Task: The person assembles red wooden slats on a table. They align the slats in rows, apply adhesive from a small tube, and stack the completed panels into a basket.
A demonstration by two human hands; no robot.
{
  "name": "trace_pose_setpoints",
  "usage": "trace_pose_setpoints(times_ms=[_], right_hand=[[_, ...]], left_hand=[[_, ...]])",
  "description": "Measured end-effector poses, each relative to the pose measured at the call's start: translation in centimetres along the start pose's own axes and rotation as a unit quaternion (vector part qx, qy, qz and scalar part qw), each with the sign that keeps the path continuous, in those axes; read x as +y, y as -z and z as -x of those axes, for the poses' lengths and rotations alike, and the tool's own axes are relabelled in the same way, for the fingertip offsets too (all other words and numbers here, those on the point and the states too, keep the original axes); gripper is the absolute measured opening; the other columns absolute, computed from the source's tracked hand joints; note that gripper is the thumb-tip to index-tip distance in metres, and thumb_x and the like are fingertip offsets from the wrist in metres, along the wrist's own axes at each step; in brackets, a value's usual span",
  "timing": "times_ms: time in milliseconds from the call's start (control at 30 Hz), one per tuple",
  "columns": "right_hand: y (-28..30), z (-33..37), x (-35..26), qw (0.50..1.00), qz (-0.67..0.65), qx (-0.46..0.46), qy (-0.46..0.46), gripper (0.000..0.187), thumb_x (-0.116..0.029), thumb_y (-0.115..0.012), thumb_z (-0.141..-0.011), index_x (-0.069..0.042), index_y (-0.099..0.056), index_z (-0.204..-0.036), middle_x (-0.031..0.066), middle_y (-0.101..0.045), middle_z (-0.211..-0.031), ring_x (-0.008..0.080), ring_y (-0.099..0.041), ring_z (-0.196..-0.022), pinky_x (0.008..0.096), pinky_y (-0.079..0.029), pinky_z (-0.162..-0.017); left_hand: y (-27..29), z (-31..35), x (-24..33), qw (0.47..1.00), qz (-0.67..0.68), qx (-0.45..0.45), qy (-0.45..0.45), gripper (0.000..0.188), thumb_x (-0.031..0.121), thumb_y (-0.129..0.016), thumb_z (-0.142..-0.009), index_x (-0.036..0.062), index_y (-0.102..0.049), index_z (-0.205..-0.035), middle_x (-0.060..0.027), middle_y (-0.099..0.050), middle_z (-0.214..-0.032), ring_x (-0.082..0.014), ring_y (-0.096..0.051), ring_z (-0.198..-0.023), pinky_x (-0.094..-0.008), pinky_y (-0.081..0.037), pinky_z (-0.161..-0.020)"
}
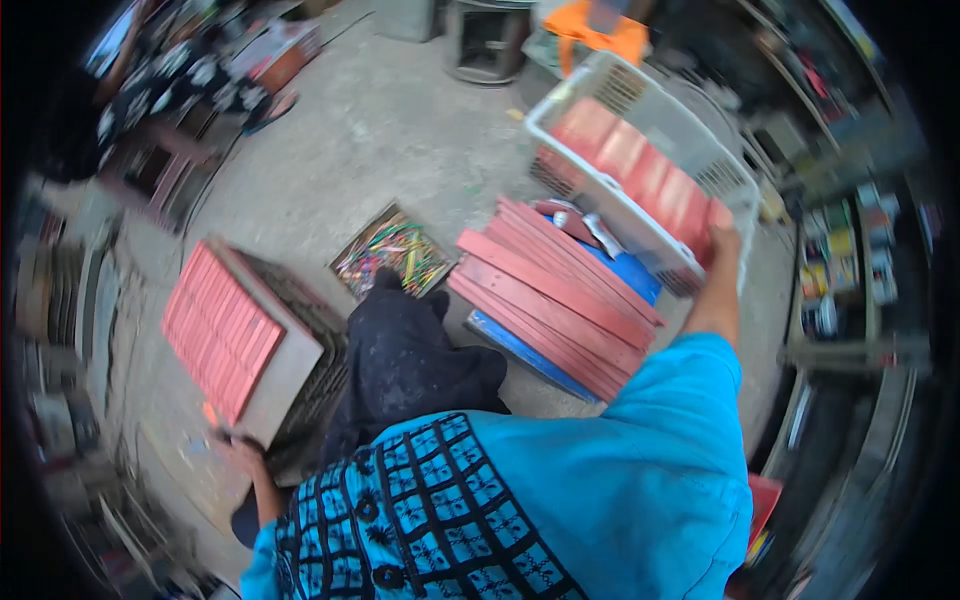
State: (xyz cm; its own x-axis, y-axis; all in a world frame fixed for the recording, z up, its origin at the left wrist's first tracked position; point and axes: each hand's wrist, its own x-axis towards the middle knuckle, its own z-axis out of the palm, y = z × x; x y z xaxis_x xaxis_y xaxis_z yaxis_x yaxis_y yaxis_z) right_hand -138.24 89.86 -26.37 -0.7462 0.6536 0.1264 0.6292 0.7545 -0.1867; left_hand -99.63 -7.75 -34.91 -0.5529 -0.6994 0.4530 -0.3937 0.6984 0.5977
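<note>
My right hand [724, 240] reaches over the near wall of a white plastic basket [645, 195] at the upper right. It touches the end of a row of red painted pieces [630, 155] inside; its fingers are blurred. At the lower left, beside a stack topped with neatly laid red slats [222, 335], my left hand [240, 452] is closed around something small and dark that I cannot make out. An orange spot shows just above it. Long red wooden strips [555, 290] lie piled on a blue surface [530, 352] in front of me.
A shallow box of colourful thin sticks [392, 250] lies on the concrete floor [420, 130] near my knee. Another person [180, 95] sits at the far left. Shelves with small boxes [845, 250] line the right side. An orange bag [600, 35] stands behind the basket.
</note>
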Motion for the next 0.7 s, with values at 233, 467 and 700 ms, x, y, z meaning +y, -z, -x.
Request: trace_pose_setpoints(times_ms=[233,467,700], right_hand=[[-1.0,-0.7,3.5,0.983,0.063,-0.154,-0.072,0.061,-0.053,-0.055,-0.067,0.001,-0.062,-0.095,0.0195,-0.06,-0.098,0.0275,-0.057,-0.093,0.0401,-0.043,-0.082],[1.7,-0.8,-0.2,0.985,0.07,-0.15,-0.051,0.059,-0.049,-0.059,-0.067,0.003,-0.061,-0.096,0.0179,-0.06,-0.097,0.0266,-0.057,-0.089,0.0393,-0.043,-0.079],[5.3,-1.0,-2.5,0.996,0.012,-0.067,-0.052,0.058,-0.044,-0.062,-0.068,0.005,-0.06,-0.098,0.0164,-0.059,-0.096,0.0256,-0.056,-0.086,0.0385,-0.044,-0.077]], left_hand=[[-0.7,-1.4,8.5,0.993,-0.102,0.009,0.054,0.065,0.004,-0.042,-0.067,-0.0037,-0.028,-0.13,-0.0225,-0.03,-0.134,-0.0329,-0.024,-0.127,-0.0381,-0.015,-0.106],[0.9,1.0,7.3,0.986,-0.137,0.082,0.051,0.065,0.007,-0.044,-0.066,-0.0024,-0.03,-0.129,-0.0221,-0.029,-0.134,-0.0355,-0.024,-0.126,-0.0405,-0.018,-0.106],[1.3,1.7,8.8,0.983,-0.115,0.128,0.067,0.066,0.001,-0.045,-0.064,0.0003,-0.033,-0.129,-0.0175,-0.03,-0.135,-0.0347,-0.025,-0.126,-0.04,-0.018,-0.106]])
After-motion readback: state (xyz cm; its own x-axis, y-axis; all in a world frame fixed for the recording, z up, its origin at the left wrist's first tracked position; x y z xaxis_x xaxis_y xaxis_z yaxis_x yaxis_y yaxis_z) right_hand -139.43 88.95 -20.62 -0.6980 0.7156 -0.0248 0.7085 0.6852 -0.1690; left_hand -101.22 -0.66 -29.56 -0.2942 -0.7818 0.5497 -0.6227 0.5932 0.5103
